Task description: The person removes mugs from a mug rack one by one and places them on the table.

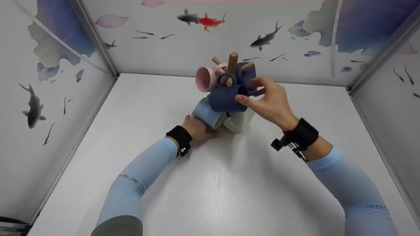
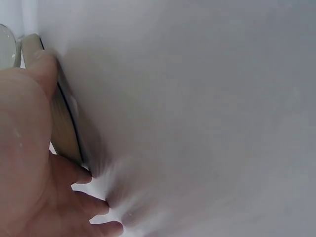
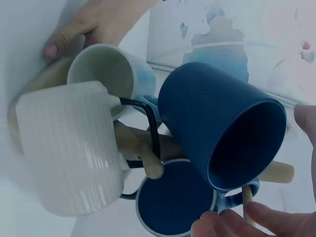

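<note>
A wooden mug tree (image 1: 232, 62) stands near the back wall with mugs on its pegs. My left hand (image 1: 198, 129) is low at its foot, thumb and forefinger holding the edge of the wooden base (image 2: 64, 123). My right hand (image 1: 270, 101) is around the open end of a navy mug (image 1: 226, 100), which hangs sideways by its handle on a front peg. In the right wrist view, thumb and fingers are spread apart by the mug's rim. Below hang a light blue mug (image 1: 208, 113) and a white ribbed mug (image 3: 69, 148) with a black handle.
A pink mug (image 1: 205, 79) hangs at the tree's upper left. Another navy mug (image 3: 175, 197) with a pale rim hangs beside the white one. The white tabletop (image 1: 216, 186) meets walls (image 1: 147, 55) printed with fish on three sides.
</note>
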A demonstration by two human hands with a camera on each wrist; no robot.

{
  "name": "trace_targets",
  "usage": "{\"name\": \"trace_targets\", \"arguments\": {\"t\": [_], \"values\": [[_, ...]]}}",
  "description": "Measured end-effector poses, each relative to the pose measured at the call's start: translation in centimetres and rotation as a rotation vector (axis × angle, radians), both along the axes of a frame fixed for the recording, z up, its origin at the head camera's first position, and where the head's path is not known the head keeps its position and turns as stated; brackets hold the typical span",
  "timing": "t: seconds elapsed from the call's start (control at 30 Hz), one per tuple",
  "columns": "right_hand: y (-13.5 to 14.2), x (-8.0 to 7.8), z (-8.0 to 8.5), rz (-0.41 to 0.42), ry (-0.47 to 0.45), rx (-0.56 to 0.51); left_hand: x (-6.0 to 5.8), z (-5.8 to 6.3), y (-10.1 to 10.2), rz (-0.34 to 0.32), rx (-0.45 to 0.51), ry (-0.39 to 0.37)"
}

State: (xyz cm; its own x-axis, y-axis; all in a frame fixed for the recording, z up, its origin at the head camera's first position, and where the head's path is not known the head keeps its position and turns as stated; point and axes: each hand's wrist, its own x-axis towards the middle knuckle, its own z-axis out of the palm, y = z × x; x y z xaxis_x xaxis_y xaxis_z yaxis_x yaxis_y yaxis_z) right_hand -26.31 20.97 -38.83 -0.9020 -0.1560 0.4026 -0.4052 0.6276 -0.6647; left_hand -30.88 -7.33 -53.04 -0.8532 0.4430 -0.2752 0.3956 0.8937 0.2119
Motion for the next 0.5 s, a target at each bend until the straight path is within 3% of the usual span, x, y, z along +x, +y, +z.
{"name": "trace_targets", "arguments": {"t": [0.17,0.33,0.43,0.5], "values": [[-0.3,1.1,-1.6,-0.012,-0.115,-0.134,0.5,0.5,0.0,-0.021,-0.021,0.000],[-1.6,2.3,-4.2,0.005,-0.307,-0.476,0.4,0.3,-0.1,-0.026,-0.049,-0.005],[-2.9,2.9,-5.6,0.018,-0.329,-0.675,0.3,0.1,0.0,-0.022,-0.048,-0.001],[-3.7,3.1,-6.4,0.013,-0.290,-0.729,0.2,-0.1,0.1,-0.019,-0.041,0.001]]}}
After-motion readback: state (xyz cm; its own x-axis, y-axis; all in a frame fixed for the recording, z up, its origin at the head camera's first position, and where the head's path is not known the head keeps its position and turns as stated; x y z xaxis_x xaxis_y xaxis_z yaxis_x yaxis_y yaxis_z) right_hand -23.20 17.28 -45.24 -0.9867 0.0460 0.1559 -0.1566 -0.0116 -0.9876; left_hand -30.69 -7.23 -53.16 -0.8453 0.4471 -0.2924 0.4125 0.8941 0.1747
